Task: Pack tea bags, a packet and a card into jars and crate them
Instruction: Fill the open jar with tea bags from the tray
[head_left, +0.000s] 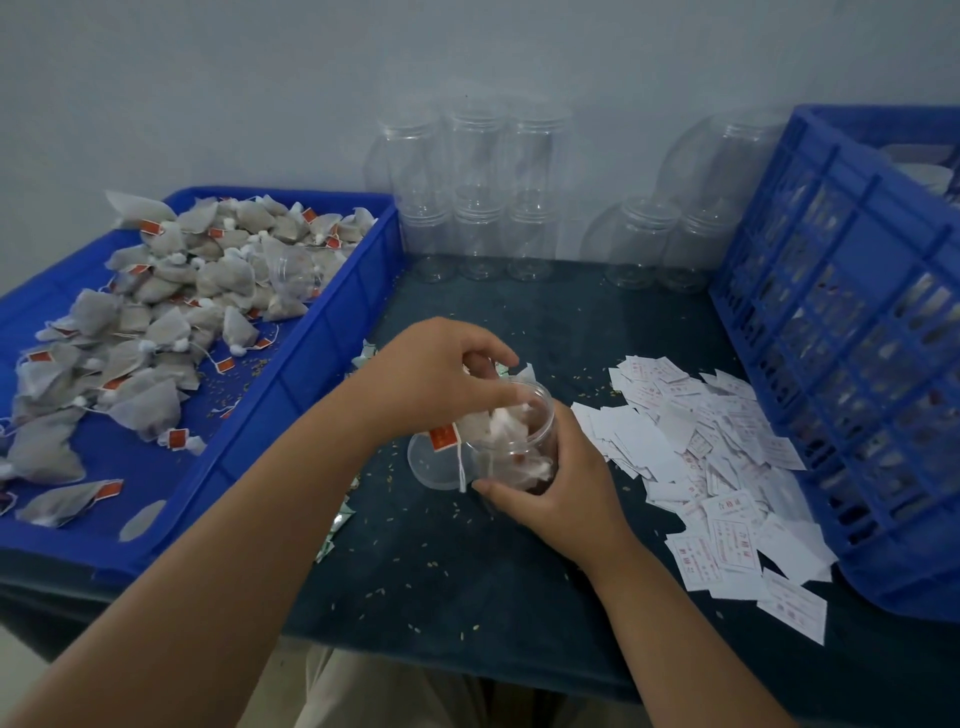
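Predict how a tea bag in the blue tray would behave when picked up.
The tea bag probably feels light and floppy: its thin mesh sags. Its red tag would likely dangle and snag neighbours heaped in the blue tray.

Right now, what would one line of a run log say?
step: filling jar | left hand: holds tea bags at jar mouth | right hand: grips jar | lid: off, beside jar

The white cards (696, 457) carry red Chinese print, one headed 合格证; red tea-bag tags (442, 435) are illegible.
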